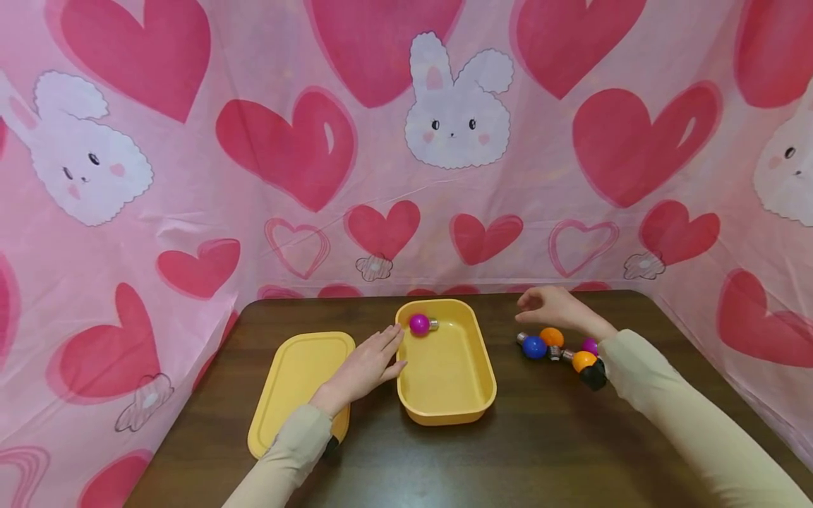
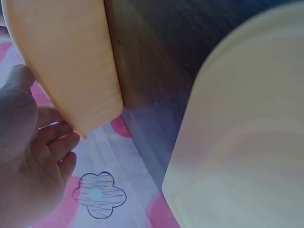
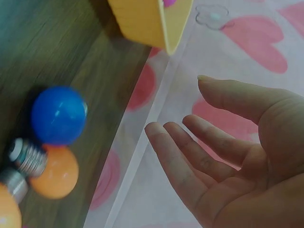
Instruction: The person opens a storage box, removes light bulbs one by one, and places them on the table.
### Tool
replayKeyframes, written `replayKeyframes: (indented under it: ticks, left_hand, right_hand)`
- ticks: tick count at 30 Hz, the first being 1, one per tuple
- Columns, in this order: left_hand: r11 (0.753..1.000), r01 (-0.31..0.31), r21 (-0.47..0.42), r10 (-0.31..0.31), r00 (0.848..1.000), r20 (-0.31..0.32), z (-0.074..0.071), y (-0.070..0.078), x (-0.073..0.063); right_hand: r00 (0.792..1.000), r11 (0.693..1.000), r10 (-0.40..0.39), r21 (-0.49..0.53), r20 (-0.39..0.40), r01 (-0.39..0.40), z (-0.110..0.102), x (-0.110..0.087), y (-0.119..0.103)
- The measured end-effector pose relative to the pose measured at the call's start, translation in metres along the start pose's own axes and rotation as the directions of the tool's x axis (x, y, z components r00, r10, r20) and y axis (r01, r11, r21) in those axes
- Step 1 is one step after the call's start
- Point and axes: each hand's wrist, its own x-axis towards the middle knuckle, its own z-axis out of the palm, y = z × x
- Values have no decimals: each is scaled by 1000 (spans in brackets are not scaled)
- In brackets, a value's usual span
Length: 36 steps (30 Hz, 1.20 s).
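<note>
A yellow plastic box (image 1: 444, 413) stands mid-table with one magenta light bulb (image 1: 419, 324) lying in its far left corner. My left hand (image 1: 365, 365) rests along the box's left rim, fingers extended and touching it; the left wrist view shows the fingertips (image 2: 71, 140) right at the rim. Above the bulbs on the right, my right hand (image 1: 555, 309) hovers with nothing in it, fingers loosely bent and thumb apart. Below it lie a blue bulb (image 1: 534, 347), an orange bulb (image 1: 551, 336), a second orange bulb (image 1: 584, 361) and a magenta bulb (image 1: 591, 346) partly hidden by the sleeve.
The box's yellow lid (image 1: 298, 384) lies flat on the table's left side, partly under the left forearm. Pink cloth (image 1: 387, 169) printed with hearts and rabbits hangs behind the dark wooden table (image 1: 540, 451) and along its sides.
</note>
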Motion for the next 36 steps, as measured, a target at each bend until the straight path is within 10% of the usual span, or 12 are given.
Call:
replayKeyframes:
  ticks: [23, 36]
  left_hand:
    - [1000, 19, -13, -18, 999, 38, -3, 0, 0]
    - [1000, 16, 19, -16, 999, 28, -1, -1, 0]
  right_hand:
    - [984, 984, -178, -26, -7, 178, 51, 61, -62]
    - [989, 988, -139, -66, 53, 143, 78, 86, -92]
